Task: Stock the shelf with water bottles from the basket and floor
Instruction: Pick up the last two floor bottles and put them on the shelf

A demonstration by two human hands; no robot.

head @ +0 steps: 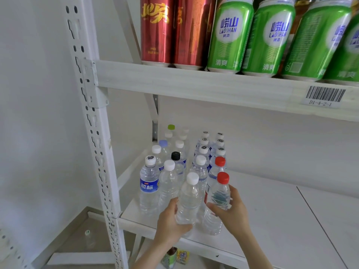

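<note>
My left hand [172, 222] grips a clear white-capped water bottle [189, 199] around its lower body, at the front of the white shelf [281, 214]. Beside it, my right hand [232, 209] wraps a red-capped water bottle [218, 195] at its middle. Both bottles stand upright, touching or just above the shelf board near its front edge. Behind them stand several more water bottles in rows, among them one with a blue label [149, 183], a black-capped one [175, 156] and another red-capped one [220, 162].
The upper shelf [194, 84] carries red cans [157, 30] and green cans [231, 35], with a barcode tag [324, 96] on its edge. A perforated white upright [97, 144] stands to the left. Small drink cartons [175, 257] sit below the shelf. Bare shelf board extends right.
</note>
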